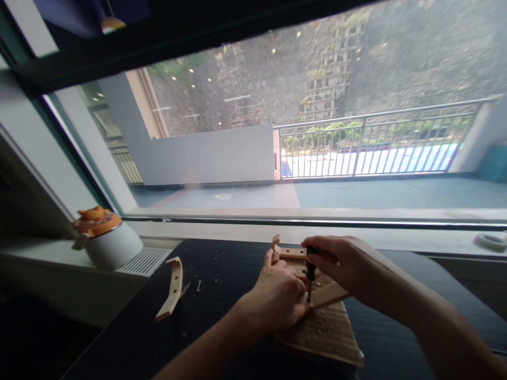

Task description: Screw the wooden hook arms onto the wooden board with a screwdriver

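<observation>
My right hand (336,258) is closed around the black handle of a screwdriver (311,264), held upright with its shaft pointing down. The tip meets a pale wooden piece (330,294) close to my left fingers; a screw there is too small to make out. My left hand (279,290) is closed on the wooden parts beside the tip, its fingertips partly hidden. Behind it, a wooden strip with holes and a curved end (291,252) shows. Beneath the parts lies a brown cardboard piece (328,332).
On the dark table (134,322), a loose curved wooden piece with two holes (173,287) lies at left, beside several small screws (198,286). A white pot with an orange lid (109,243) stands on the sill. A tape roll (491,241) rests at far right. A window borders the table's back.
</observation>
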Available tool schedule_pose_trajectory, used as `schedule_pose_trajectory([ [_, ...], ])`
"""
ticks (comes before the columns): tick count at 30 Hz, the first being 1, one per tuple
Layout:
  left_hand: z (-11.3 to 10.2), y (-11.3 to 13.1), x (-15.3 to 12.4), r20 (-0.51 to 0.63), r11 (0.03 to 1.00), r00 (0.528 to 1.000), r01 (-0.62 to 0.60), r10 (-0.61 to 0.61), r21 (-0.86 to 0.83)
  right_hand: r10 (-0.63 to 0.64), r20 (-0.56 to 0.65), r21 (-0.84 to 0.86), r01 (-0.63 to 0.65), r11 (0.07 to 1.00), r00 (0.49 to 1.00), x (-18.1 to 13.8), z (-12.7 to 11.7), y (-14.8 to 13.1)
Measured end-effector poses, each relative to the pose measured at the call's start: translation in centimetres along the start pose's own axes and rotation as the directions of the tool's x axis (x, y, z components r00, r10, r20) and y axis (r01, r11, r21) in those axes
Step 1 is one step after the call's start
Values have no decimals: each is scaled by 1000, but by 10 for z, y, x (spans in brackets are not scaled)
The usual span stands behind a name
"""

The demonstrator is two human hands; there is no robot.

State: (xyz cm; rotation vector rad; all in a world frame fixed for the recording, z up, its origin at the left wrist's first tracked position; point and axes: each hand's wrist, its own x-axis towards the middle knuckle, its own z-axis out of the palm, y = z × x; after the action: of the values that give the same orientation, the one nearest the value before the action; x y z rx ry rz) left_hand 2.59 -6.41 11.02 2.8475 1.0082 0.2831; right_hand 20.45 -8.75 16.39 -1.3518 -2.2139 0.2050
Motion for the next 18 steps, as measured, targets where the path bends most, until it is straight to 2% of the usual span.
schedule_pose_trajectory([
  [8,1,-1,1,4,1000,1000,3,-3,20,61,-23,-108,-63,992,998,2,6,-1],
  [13,3,-2,0,-22,1000,1000,-12,12,20,-27,36,34,25,999,999,-2,1,-5],
  [18,3,-4,1,-21,1000,1000,-13,13,12,33,11,59,-33,998,999,-2,-2,-2],
])
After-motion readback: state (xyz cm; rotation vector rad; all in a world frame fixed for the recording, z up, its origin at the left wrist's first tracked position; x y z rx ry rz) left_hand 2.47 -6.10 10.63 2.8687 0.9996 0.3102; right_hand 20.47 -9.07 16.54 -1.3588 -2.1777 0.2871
